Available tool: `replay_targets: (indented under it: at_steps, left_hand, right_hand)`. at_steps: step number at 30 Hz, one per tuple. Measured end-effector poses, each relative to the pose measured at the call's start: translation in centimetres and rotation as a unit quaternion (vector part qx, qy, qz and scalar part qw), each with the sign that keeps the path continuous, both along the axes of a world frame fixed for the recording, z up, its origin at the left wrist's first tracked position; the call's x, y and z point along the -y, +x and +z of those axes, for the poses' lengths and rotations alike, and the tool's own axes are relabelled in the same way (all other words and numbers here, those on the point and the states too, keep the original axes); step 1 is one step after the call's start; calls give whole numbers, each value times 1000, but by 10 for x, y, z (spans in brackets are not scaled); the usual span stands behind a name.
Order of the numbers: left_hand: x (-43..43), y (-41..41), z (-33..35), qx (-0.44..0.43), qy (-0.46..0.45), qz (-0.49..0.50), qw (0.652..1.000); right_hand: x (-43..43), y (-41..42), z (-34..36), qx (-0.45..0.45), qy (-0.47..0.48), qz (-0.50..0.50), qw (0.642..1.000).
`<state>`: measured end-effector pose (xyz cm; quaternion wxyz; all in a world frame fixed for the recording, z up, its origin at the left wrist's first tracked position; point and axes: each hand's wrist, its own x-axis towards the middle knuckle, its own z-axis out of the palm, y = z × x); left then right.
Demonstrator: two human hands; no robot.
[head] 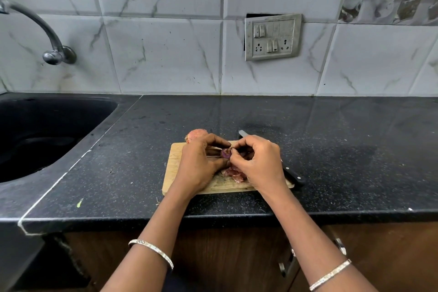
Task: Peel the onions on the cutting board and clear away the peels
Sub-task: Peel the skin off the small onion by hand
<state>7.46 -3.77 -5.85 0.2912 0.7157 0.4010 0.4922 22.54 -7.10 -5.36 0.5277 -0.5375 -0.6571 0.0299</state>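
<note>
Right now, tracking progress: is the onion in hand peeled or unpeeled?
Peeled where visible: the onion shows smooth purple flesh; rest hidden.

Your left hand wraps most of the small onion; only its purple end shows, so how much skin it wears is unclear. Your right hand hides the middle of the knife: the blade tip peeks out at its 11 o'clock, the handle at 4 o'clock. The second onion, at the 11 o'clock corner of the cutting board, sits half behind your left knuckles. The peels lie partly under both palms. At 9 o'clock the sink and tap run off the frame.
</note>
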Motion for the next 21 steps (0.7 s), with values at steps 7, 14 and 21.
replay_targets:
  at_steps: [7, 14, 21]
  left_hand:
    - [0, 0, 1, 8, -7, 4, 1000]
    - [0, 0, 1, 9, 1, 15, 1000]
    - [-2, 0, -1, 9, -10, 5, 1000]
  right_hand:
    - [-4, 4, -1, -36, -9, -4, 999]
    - [-1, 1, 0, -29, 8, 25, 999]
    - [-3, 0, -4, 9, 11, 4, 1000]
